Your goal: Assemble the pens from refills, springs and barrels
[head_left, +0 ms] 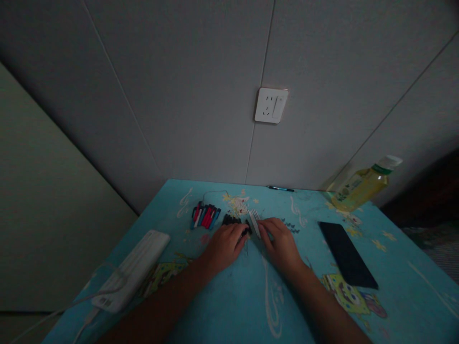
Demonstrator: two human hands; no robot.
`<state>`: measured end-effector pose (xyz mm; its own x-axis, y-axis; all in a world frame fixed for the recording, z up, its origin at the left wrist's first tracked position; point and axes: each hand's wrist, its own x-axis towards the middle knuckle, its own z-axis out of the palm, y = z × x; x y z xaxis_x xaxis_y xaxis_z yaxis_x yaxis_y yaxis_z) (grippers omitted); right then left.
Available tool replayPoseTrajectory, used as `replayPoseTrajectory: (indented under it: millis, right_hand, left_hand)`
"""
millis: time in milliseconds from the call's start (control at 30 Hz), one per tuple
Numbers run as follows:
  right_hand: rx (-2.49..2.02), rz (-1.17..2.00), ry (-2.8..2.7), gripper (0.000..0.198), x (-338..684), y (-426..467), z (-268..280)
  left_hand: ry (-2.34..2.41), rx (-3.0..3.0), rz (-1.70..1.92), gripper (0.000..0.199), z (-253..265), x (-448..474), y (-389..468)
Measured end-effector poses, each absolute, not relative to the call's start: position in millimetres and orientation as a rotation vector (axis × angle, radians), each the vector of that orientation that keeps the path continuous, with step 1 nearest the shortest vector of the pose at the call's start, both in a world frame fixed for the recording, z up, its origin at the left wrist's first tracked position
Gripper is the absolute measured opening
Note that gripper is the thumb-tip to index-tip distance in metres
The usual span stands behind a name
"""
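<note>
Both of my hands work close together over the table. My left hand is closed, its fingertips pinching a small black stick. Beside and partly behind those fingers lies a row of short black pieces, half hidden by the hand. Just to the right, several slim white sticks lie side by side. My right hand has its thumb and forefinger closed at the right edge of these sticks. Left of the black pieces sits a row of blue, red and white short sticks with dark ends.
A white power strip with cables lies at the left. At the right are a flat black phone-like slab and a tilted-looking bottle of yellow liquid. A pen lies along the back edge, below a wall socket.
</note>
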<state>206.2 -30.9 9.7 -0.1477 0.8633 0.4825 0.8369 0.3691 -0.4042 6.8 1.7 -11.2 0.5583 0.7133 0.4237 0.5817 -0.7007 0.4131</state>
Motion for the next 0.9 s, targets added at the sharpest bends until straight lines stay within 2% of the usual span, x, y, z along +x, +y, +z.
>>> replayPoseTrajectory:
  millis: [100,233,533,900]
  right_hand:
    - [-1.698,-0.056,-2.042,0.027,227,-27,14]
    - [-1.919,-0.172,-2.119,0.023,243,-25,14]
    - [-1.981,-0.136,-2.191,0.019,238,-26,6]
    - [-1.961,-0.098,-2.179,0.015,235,-26,4]
  left_hand:
    - [1.126,2.562,0.841,0.032,-8,6,1]
    - [1.155,2.561,0.849,0.027,-8,5,2]
    - [1.155,2.518,0.879,0.032,-15,4,6]
    - [1.130,2.516,0.846,0.024,-14,5,5]
